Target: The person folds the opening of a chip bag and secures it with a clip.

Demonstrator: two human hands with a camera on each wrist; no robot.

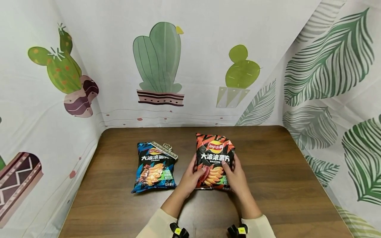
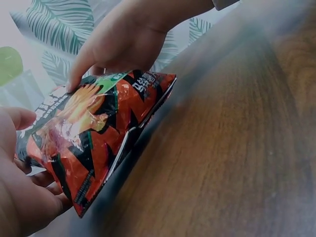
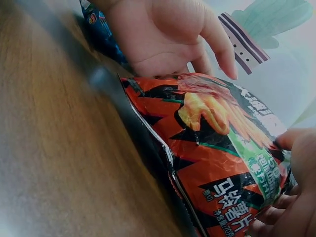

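Note:
A red and black bag of potato chips (image 1: pixel 213 158) stands near the middle of the table, its printed front facing me. My left hand (image 1: pixel 189 181) grips its left side, the thumb on the front and the other fingers behind. On the opposite side my right hand (image 1: pixel 238 178) holds it the same way. The bag's top right corner slants; whether it is folded or torn I cannot tell. In the right wrist view the bag's lower seam lies close to the tabletop, with the left hand (image 3: pixel 163 39) at the far side.
To the left lies a blue bag of potato chips (image 1: pixel 153 175). A clip with a ruler-like bar (image 1: pixel 165 150) sits across its top right corner. The brown wooden table (image 1: pixel 285 185) meets a white cloth backdrop (image 1: pixel 202 62) printed with cacti and leaves.

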